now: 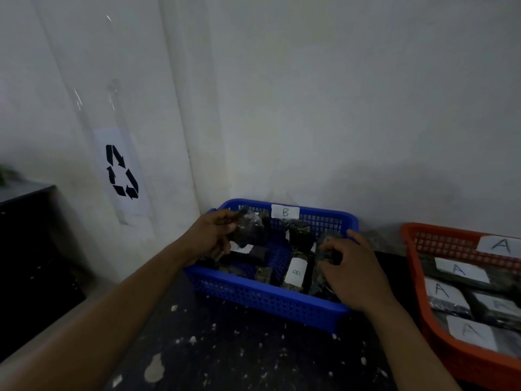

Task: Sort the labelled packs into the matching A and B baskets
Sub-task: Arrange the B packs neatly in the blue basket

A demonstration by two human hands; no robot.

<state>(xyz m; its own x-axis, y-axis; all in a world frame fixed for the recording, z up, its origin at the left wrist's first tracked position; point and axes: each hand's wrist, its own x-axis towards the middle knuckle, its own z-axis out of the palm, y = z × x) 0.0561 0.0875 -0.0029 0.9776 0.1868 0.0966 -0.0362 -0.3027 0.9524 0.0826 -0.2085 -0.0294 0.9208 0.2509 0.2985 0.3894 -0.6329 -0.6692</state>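
Note:
A blue basket with a white B tag on its far wall stands in the middle, holding several dark packs; one pack shows a white B label. My left hand grips a dark plastic-wrapped pack above the basket's left side. Over the right side of the basket, my right hand has its fingers curled round another dark pack. An orange basket at the right edge carries an A tag and holds several packs with white A labels.
The baskets stand on a dark, paint-speckled table against a white wall. A sheet with a black recycling symbol hangs on the wall at left. A dark cabinet stands at the far left.

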